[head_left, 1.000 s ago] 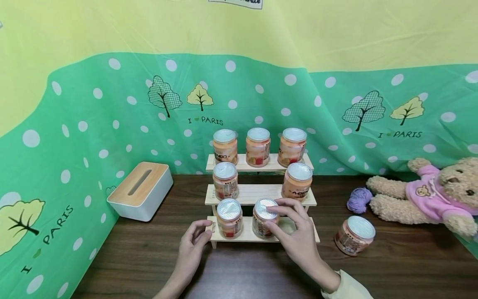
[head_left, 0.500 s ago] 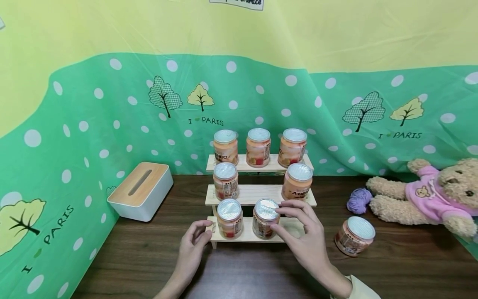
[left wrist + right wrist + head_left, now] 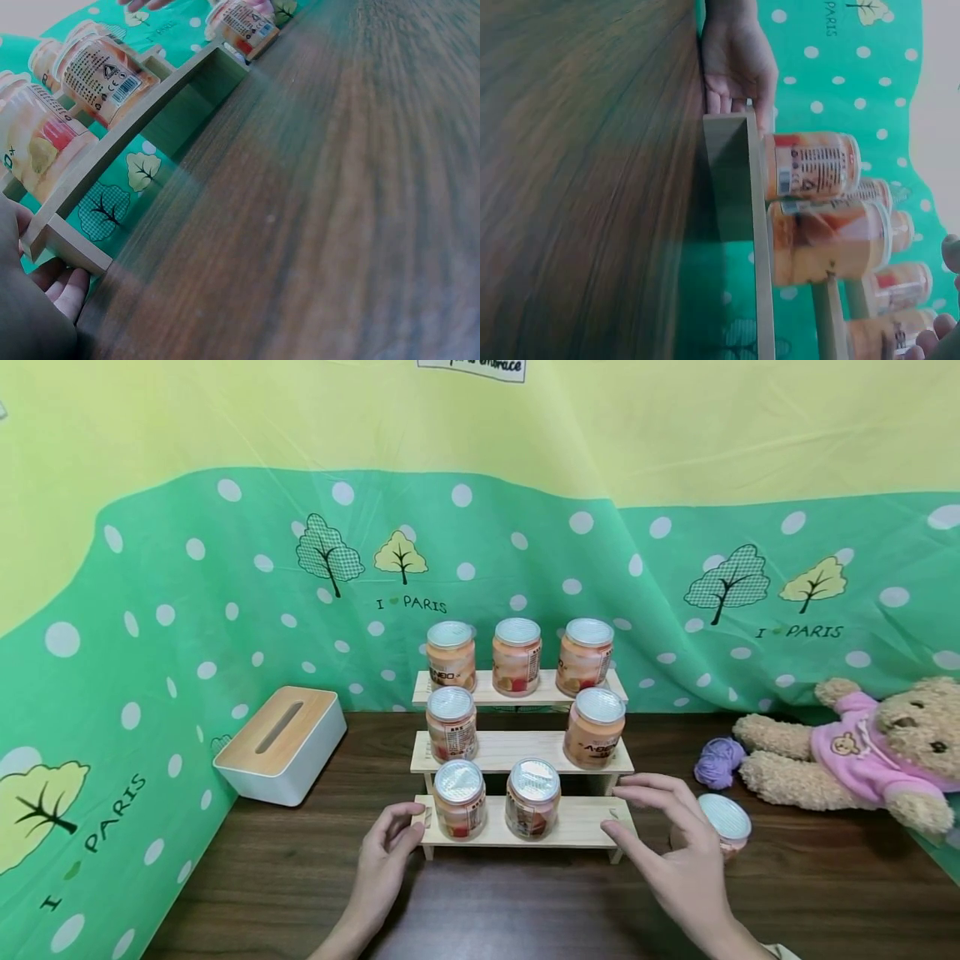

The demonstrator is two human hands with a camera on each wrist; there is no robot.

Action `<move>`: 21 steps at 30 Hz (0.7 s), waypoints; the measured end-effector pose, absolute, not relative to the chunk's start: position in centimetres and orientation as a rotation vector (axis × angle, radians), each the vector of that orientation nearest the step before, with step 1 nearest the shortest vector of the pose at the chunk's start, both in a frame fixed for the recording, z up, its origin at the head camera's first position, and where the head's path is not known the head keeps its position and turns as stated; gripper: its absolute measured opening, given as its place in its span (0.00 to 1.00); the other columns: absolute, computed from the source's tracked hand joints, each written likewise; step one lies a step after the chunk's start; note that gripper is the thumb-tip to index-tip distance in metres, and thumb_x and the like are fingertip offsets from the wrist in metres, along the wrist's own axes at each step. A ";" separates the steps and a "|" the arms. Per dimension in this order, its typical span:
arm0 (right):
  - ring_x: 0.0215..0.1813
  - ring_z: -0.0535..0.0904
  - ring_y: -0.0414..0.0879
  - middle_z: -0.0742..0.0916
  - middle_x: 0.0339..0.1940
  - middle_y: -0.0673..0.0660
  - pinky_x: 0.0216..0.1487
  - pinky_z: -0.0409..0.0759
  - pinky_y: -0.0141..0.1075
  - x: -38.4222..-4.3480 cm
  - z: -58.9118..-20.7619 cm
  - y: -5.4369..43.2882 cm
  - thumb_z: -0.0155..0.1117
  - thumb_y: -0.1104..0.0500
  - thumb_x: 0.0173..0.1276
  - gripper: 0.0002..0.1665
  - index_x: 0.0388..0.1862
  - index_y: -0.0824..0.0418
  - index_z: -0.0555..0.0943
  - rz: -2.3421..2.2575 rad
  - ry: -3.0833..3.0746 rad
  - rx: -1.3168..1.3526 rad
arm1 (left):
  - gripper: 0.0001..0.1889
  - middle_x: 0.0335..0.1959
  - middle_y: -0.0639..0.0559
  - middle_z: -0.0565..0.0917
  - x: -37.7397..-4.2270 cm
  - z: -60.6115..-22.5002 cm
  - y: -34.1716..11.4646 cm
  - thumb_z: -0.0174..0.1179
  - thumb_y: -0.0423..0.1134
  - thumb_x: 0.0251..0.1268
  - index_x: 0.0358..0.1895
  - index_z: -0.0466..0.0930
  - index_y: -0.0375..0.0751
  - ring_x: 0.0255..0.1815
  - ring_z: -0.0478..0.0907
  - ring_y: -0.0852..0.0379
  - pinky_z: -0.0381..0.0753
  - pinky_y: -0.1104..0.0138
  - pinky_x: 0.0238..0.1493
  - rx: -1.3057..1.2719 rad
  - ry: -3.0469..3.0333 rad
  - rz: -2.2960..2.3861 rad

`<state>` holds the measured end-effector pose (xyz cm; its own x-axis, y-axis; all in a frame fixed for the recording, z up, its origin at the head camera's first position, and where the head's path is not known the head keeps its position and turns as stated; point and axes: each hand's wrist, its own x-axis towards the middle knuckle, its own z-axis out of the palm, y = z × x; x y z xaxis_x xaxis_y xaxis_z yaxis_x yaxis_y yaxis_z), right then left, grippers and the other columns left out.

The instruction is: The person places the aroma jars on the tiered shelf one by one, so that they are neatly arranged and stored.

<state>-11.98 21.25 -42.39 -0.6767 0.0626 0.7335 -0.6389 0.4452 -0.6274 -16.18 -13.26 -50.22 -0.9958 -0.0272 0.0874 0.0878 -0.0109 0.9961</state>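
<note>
A three-tier wooden display rack stands on the table with silver-lidded jars of pale orange, fruit-like contents on its steps. My left hand holds the left end of the bottom step, thumb on top and fingers curled by the leg, as the left wrist view shows. Two jars stand on that step: a left jar and a middle jar. My right hand is open and holds nothing, off the rack's right end. Just beyond it a loose jar stands on the table, partly hidden by the hand.
The middle step bears a jar at the left and another at the right. Three jars, one a center jar, line the top step. A tissue box sits left; a purple yarn ball and teddy bear lie right.
My right hand has let go of the middle jar on the bottom step and moved right, toward the loose jar. The left hand stays at the rack's end.
</note>
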 end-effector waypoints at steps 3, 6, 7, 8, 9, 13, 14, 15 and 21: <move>0.56 0.81 0.41 0.87 0.59 0.59 0.49 0.77 0.23 -11.5 -42.5 22.4 0.81 0.86 0.46 0.35 0.54 0.67 0.90 1.242 -2.006 0.446 | 0.14 0.70 0.31 0.83 -16.2 -50.3 -13.2 0.61 0.31 0.84 0.64 0.80 0.27 0.74 0.77 0.42 0.82 0.73 0.62 -0.069 -2.149 -2.175; 0.57 0.81 0.41 0.87 0.59 0.60 0.49 0.77 0.23 -11.3 -42.7 23.5 0.81 0.87 0.46 0.34 0.54 0.70 0.90 1.223 -1.992 0.444 | 0.14 0.69 0.32 0.83 -16.3 -50.4 -13.3 0.61 0.31 0.84 0.64 0.80 0.27 0.72 0.79 0.46 0.82 0.73 0.62 -0.055 -2.144 -2.186; 0.58 0.81 0.42 0.87 0.58 0.60 0.49 0.77 0.24 -11.3 -42.8 23.9 0.80 0.87 0.45 0.34 0.54 0.72 0.89 1.227 -1.976 0.454 | 0.14 0.70 0.32 0.83 -16.3 -50.4 -13.3 0.61 0.31 0.84 0.64 0.80 0.27 0.71 0.80 0.49 0.83 0.73 0.62 -0.052 -2.144 -2.188; 0.59 0.82 0.43 0.87 0.58 0.61 0.52 0.78 0.23 -11.3 -42.9 24.2 0.81 0.87 0.45 0.33 0.54 0.74 0.89 1.232 -1.959 0.463 | 0.14 0.69 0.33 0.83 -16.3 -50.4 -13.4 0.62 0.31 0.83 0.64 0.80 0.27 0.70 0.80 0.52 0.83 0.72 0.62 -0.049 -2.140 -2.196; 0.61 0.82 0.43 0.87 0.58 0.61 0.56 0.78 0.24 -11.3 -42.9 24.5 0.81 0.87 0.46 0.32 0.53 0.75 0.88 1.233 -1.948 0.465 | 0.14 0.69 0.32 0.83 -16.3 -50.5 -13.4 0.61 0.31 0.83 0.64 0.80 0.27 0.68 0.81 0.54 0.83 0.72 0.62 -0.053 -2.139 -2.195; 0.58 0.82 0.43 0.87 0.57 0.62 0.56 0.80 0.23 -11.0 -42.9 25.5 0.80 0.88 0.47 0.31 0.53 0.79 0.87 1.250 -1.927 0.437 | 0.14 0.68 0.31 0.83 -16.3 -50.5 -13.5 0.61 0.30 0.83 0.64 0.79 0.26 0.64 0.82 0.63 0.83 0.72 0.62 -0.080 -2.129 -2.197; 0.56 0.82 0.42 0.87 0.58 0.61 0.54 0.81 0.22 -10.9 -42.9 25.7 0.80 0.88 0.48 0.31 0.53 0.78 0.87 1.246 -1.942 0.403 | 0.15 0.68 0.31 0.83 -16.3 -50.5 -13.5 0.61 0.30 0.83 0.64 0.79 0.26 0.64 0.82 0.65 0.83 0.72 0.62 -0.086 -2.126 -2.197; 0.55 0.83 0.41 0.87 0.58 0.60 0.52 0.82 0.22 -10.7 -42.8 25.9 0.79 0.89 0.48 0.31 0.54 0.78 0.87 1.239 -1.960 0.369 | 0.15 0.68 0.31 0.83 -16.3 -50.5 -13.5 0.61 0.30 0.83 0.64 0.79 0.26 0.64 0.82 0.65 0.82 0.73 0.63 -0.089 -2.126 -2.196; 0.56 0.82 0.39 0.88 0.58 0.52 0.45 0.83 0.19 -10.2 -42.6 27.3 0.78 0.90 0.49 0.33 0.56 0.76 0.88 1.196 -2.055 0.179 | 0.15 0.69 0.32 0.83 -16.3 -50.5 -13.5 0.62 0.32 0.84 0.64 0.79 0.26 0.65 0.81 0.65 0.82 0.73 0.63 -0.094 -2.125 -2.199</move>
